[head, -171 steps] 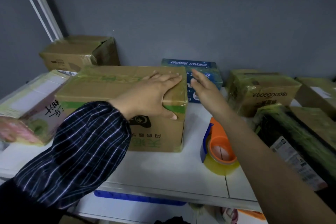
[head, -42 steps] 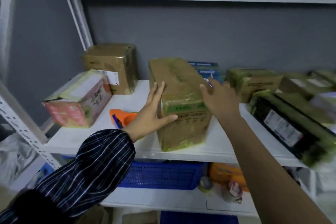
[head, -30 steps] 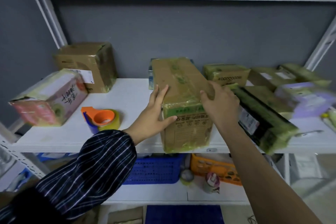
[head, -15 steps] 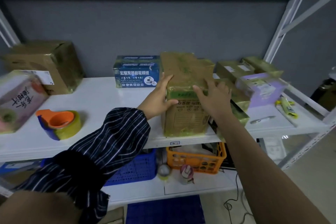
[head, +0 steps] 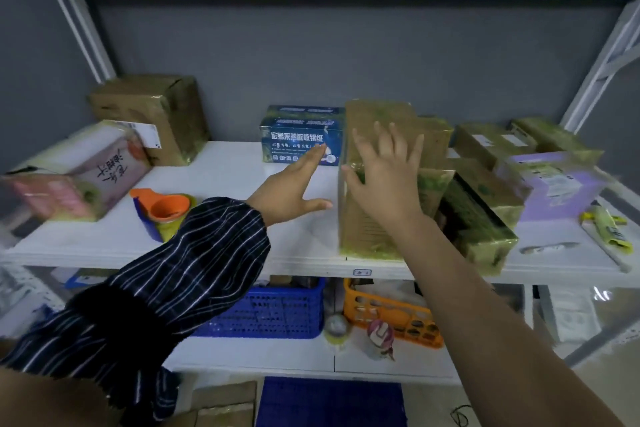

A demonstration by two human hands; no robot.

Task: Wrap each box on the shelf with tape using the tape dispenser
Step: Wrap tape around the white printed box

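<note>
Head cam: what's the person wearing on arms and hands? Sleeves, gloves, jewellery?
One arm wears a dark sleeve with thin pale stripes crossing in a check, gathered at the wrist. The right forearm is bare, no sleeve in view. Neither the left hand nor the right hand shows gloves, rings or a watch.

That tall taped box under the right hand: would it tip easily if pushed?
Likely tippy toward the front: the tall taped box stands on end near the shelf edge. Sideways it seems steadier, since a black box sits close on its right. The glossy tape wrap probably makes it slippery.
</note>
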